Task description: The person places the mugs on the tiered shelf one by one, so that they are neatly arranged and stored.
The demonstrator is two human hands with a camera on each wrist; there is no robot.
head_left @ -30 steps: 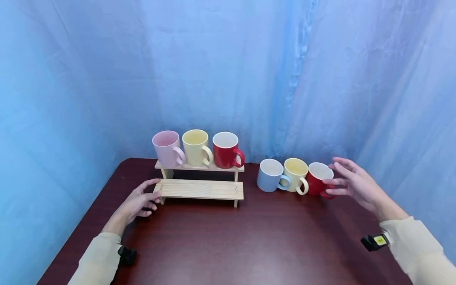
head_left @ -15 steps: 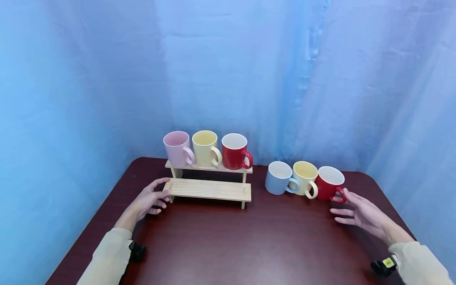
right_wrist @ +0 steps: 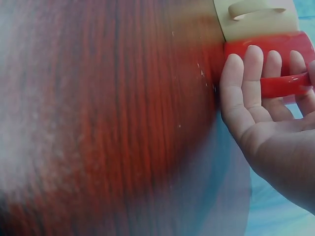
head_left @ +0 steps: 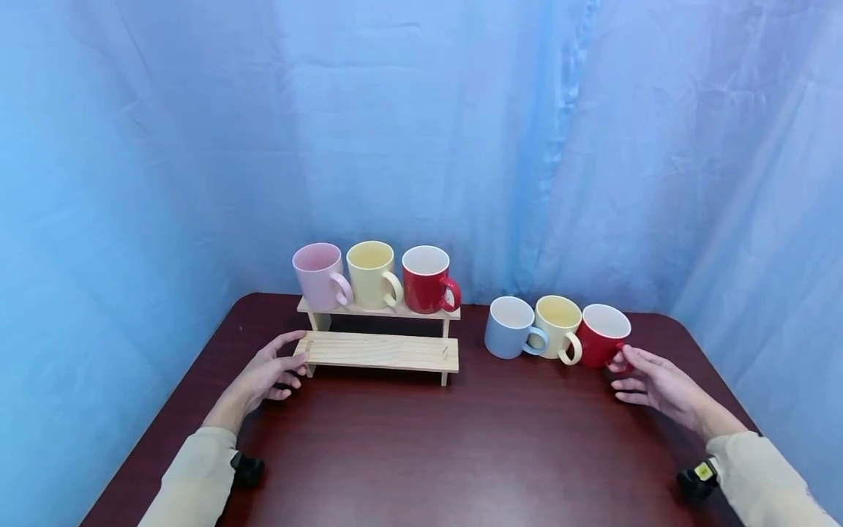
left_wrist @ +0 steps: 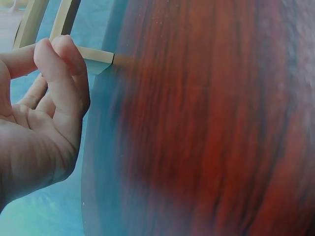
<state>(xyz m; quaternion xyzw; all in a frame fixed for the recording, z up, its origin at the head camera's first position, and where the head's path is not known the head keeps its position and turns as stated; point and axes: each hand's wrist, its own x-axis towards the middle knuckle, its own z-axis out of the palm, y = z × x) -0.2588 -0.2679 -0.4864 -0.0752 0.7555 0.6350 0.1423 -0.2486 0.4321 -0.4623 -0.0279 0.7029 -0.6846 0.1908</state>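
Note:
My right hand (head_left: 668, 391) pinches the handle of a red mug (head_left: 596, 348) with a white inside, standing upright on the table. In the right wrist view, the fingers pass through and beside its red handle (right_wrist: 285, 86). My left hand (head_left: 260, 379) holds the left end of a two-step wooden rack (head_left: 378, 351), thumb and index finger at the lower board. The left wrist view has the curled fingers (left_wrist: 59, 78) at the rack's wooden end. A pink mug (head_left: 319, 282), a yellow mug (head_left: 369, 282) and another red mug (head_left: 421, 287) stand on the upper step.
Left of the held mug, a light blue mug (head_left: 506, 337) and a yellow mug (head_left: 552, 335) stand close together in its row. The dark wood table (head_left: 461, 446) stretches toward me. Blue curtains (head_left: 421, 124) hang behind and at both sides.
My right hand has come down from beside the red mug's rim to its handle and taken hold of it. The left hand stays at the rack. The head view has shifted slightly.

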